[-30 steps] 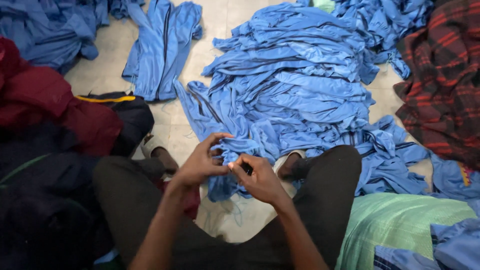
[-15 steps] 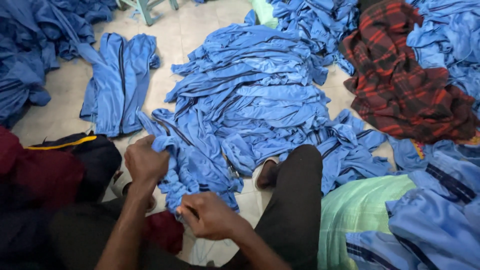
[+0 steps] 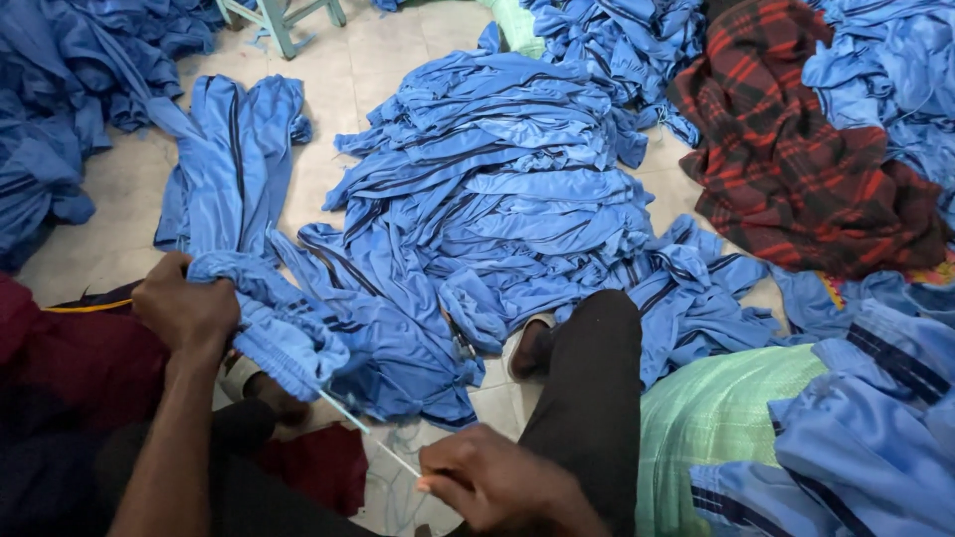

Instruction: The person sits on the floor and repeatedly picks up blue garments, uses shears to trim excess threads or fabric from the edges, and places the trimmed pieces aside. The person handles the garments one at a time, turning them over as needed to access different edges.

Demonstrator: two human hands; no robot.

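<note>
Left hand [image 3: 187, 310] fisted around bunched waistband of blue garment [image 3: 288, 333], right hand [image 3: 492, 484] pinched shut on thin white cord [image 3: 363, 430] running taut from waistband, fabric gathered, dark piping stripes, spread on tiled floor [image 3: 119, 189]

A bulging pale-green woven sack [image 3: 726, 418] lies just right of the person's dark-trousered knee [image 3: 597, 338]; no labels, signs or screens show.

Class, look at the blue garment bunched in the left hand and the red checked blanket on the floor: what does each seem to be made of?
Blue garment: likely a smooth synthetic knit; slight sheen, soft folds, gathered waistband. Red checked blanket: probably woven wool or acrylic; matt, fuzzy-looking plaid surface with thick folds.
</note>
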